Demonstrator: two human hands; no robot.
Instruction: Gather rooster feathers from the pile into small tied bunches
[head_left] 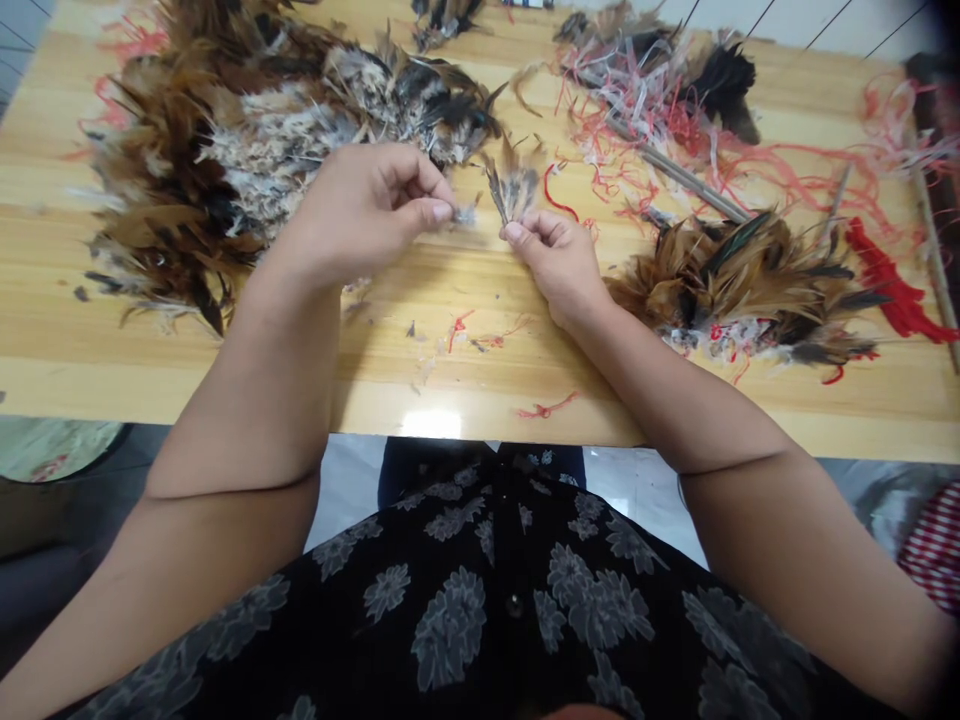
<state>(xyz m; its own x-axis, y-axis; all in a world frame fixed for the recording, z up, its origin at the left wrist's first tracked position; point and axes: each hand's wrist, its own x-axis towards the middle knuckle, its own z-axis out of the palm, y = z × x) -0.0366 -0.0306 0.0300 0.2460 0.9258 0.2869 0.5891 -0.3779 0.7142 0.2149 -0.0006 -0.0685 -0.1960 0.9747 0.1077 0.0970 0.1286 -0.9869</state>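
Note:
Over the middle of the wooden table, my right hand [559, 260] pinches the base of a small bunch of feathers [514, 185], which fans upward from the fingertips. To its left, my left hand [382, 205] has thumb and forefinger pressed together on a bit of grey fluff [466, 213]. The two hands are apart. Behind the left hand spreads a large pile of brown, black and whitish feathers [277, 130]. Close by the right wrist lies a bundle of brown feathers [750, 280] with white and red bits at its lower edge.
Pink and white plastic strings [660, 110] tangle at the back right, around thin sticks [694, 185]. Red yarn [892, 280] lies at the right. Scraps of red thread [547, 408] and fluff are scattered near the front edge of the table [247, 395].

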